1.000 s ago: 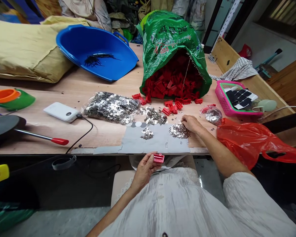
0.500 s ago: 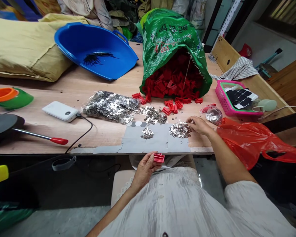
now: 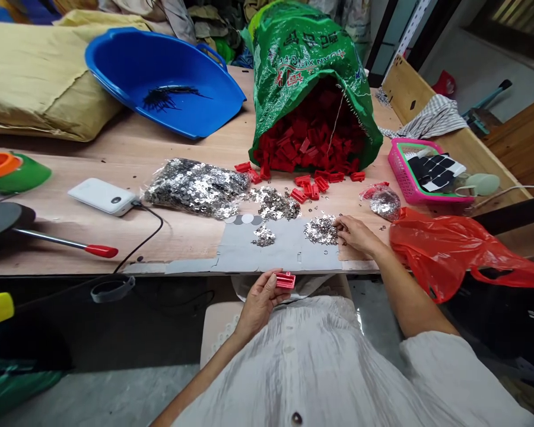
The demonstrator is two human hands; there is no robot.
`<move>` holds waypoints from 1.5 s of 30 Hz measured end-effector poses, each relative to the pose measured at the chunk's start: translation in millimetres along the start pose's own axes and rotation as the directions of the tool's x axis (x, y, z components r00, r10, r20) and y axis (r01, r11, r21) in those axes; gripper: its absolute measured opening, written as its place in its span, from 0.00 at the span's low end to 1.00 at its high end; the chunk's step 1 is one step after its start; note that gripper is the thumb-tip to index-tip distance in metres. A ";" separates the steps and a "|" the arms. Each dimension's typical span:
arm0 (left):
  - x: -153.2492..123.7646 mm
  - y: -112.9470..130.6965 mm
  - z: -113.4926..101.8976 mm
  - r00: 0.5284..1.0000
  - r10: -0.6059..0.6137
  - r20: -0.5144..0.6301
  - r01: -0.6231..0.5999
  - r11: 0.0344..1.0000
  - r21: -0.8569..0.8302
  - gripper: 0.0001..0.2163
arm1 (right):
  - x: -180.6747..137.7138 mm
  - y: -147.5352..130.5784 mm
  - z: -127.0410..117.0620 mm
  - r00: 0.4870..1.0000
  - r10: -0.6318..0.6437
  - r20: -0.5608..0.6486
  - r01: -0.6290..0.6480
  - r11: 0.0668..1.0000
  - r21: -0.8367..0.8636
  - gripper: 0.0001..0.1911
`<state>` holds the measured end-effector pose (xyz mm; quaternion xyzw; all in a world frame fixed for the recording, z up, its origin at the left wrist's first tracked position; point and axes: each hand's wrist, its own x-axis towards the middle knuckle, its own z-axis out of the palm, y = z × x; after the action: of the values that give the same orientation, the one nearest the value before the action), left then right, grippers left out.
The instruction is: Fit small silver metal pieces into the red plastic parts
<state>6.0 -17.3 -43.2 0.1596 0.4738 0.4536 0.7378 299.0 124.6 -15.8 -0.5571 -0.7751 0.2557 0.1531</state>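
Red clip [image 3: 285, 280] in left hand [image 3: 260, 302], long axis crosswise.

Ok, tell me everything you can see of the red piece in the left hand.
The red plastic piece is a small, flat rectangle of red, moulded-looking plastic with ridges along its upper edge. It sits roughly level, long side across the view, pinched at its left end by the left hand. It hangs in front of the near edge of the wooden table, over the lap. Only that hand touches it.
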 end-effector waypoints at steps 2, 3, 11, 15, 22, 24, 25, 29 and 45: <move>-0.1 -0.4 0.0 1.000 0.003 0.004 -0.003 1.000 0.001 0.23 | 3.2 -3.5 0.9 1.000 -0.009 0.021 0.009 1.000 0.011 0.13; -0.1 -0.3 0.2 1.000 0.006 0.004 -0.006 1.000 -0.001 0.23 | 4.8 -5.7 2.3 1.000 -0.015 0.026 0.014 1.000 0.014 0.13; -3.1 2.6 2.4 1.000 -0.001 -0.012 0.001 1.000 -0.009 0.23 | 8.7 -25.0 11.1 0.998 -0.060 0.031 0.060 0.998 -0.005 0.14; -5.9 2.6 0.6 1.000 -0.006 0.020 0.007 0.998 -0.059 0.22 | 3.1 -21.2 -0.1 0.998 -0.007 -0.057 0.009 1.000 0.022 0.14; -9.4 11.5 9.9 0.999 0.022 0.040 -0.018 0.993 -0.114 0.23 | -13.7 -28.9 3.7 0.995 0.012 -0.095 -0.008 0.999 0.050 0.05; -9.6 16.2 14.8 0.997 0.062 0.054 -0.055 0.991 -0.120 0.24 | -17.9 -34.7 11.6 0.995 0.002 -0.105 0.002 0.999 0.037 0.04; -9.6 18.5 16.9 0.995 0.076 0.063 -0.068 0.990 -0.125 0.25 | -19.4 -37.1 15.8 0.994 -0.010 -0.105 0.012 1.000 0.023 0.04; -9.7 26.3 21.1 0.988 0.105 0.115 -0.089 0.987 -0.136 0.27 | -21.2 -40.3 31.1 0.992 -0.071 -0.102 0.069 0.997 -0.025 0.05; -12.8 32.1 22.0 0.971 0.225 0.086 -0.221 0.974 -0.052 0.23 | -20.0 -51.0 37.2 0.996 -0.063 -0.068 0.054 0.989 -0.136 0.02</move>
<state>6.2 -6.2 -3.7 0.2167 0.4089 0.5356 0.7064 246.2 84.7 -16.5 -0.5520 -0.8005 0.1783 0.1508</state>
